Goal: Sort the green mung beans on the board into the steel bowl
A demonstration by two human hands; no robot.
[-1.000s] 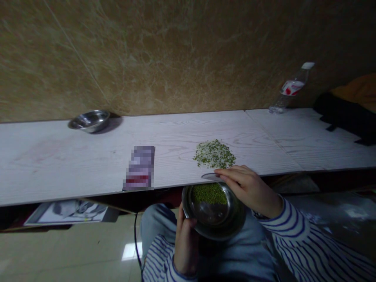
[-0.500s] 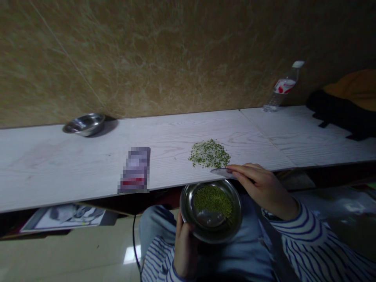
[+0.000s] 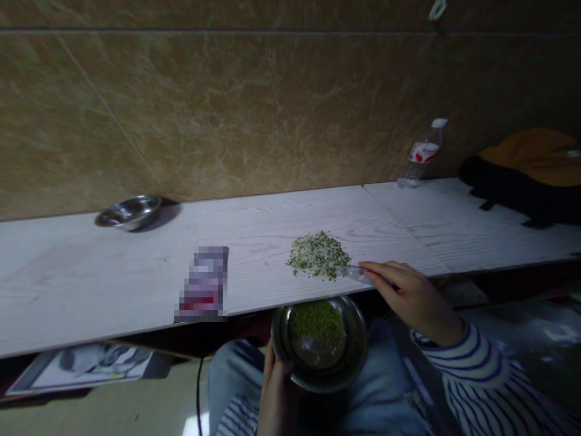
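Observation:
My left hand (image 3: 278,381) grips the near left rim of a shiny metal bowl (image 3: 349,369), held over my lap below the table edge. Small green beans (image 3: 320,321), likely mung beans, fill the far side of its bottom. On the table lies a spread-out pile (image 3: 318,254) of green beans mixed with white grains like rice. A clear plastic piece, spoon-like (image 3: 356,274), is pinched between the thumb and fingers of my right hand (image 3: 411,297). Its tip touches the pile's near right edge; its exact shape is hard to make out.
A second metal bowl (image 3: 129,213) sits tilted near the wall at left. Nearer the front edge lies a blurred-out flat packet or phone (image 3: 203,284). A plastic bottle (image 3: 420,154) and a black and orange bag (image 3: 531,169) are at right. Papers (image 3: 86,366) stick out beneath the table.
The clear piece has moved from over the bowl's far rim to the pile's edge. The view has tilted up slightly. My left hand keeps hold of the bowl.

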